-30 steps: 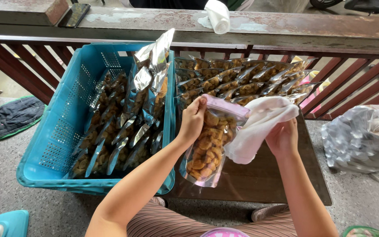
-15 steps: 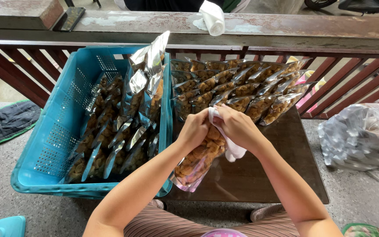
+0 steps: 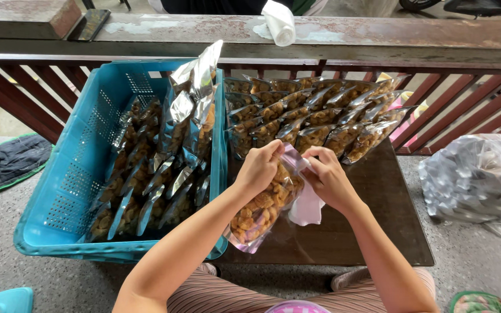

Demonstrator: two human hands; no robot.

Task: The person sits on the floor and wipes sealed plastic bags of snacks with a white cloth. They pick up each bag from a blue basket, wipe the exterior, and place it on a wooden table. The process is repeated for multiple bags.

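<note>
Gripping one clear snack bag [image 3: 262,208] together, left hand [image 3: 259,168] and right hand [image 3: 327,181] pinch its top above the table's [image 3: 372,232] front-left corner

A clear snack bag [image 3: 260,213], filled with golden-brown fried pieces, is being held tilted above the dark table, its open top uppermost. A white cloth [image 3: 307,203] is being pressed against the bag's upper right edge.

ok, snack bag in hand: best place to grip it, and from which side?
Likely the flat top edge of the snack bag, pinched from above. The bag tilts with its bulging, filled body low and its mouth up, where the left hand and the right hand meet, the right also holding a white cloth.
</note>
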